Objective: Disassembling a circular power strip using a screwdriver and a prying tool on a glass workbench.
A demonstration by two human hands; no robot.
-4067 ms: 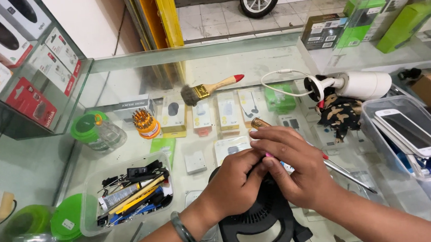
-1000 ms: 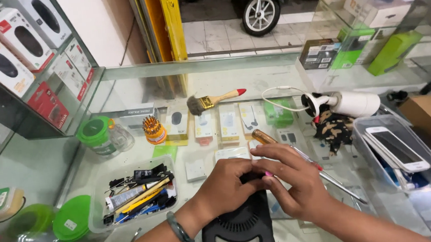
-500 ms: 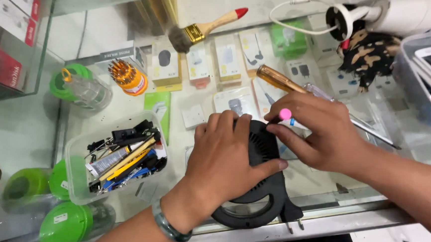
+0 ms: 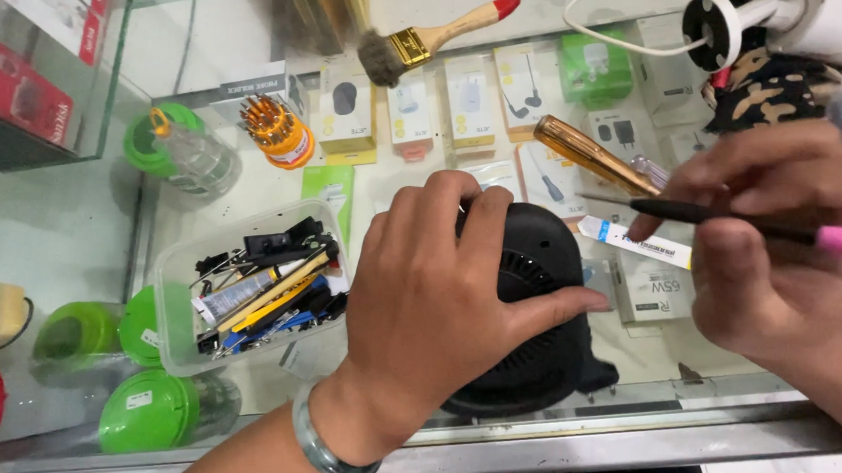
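Observation:
My left hand lies palm-down over a black round device with a slotted grille, pressing it onto the glass counter. My right hand is lifted off to the right and grips a thin black tool with a pink cap, its tip pointing left. A screwdriver with an amber handle and a small white tube lie on the glass between the hands. A green bangle sits on my left wrist.
A clear tray of tools stands left of the device. Green-lidded jars, an orange bit holder, a paintbrush and a white cable surround it. Small packaged accessories show under the glass. The metal counter edge runs near me.
My right hand has pulled away to the right with the pink-capped tool. My left hand stays on the black device. The view has moved closer to the counter.

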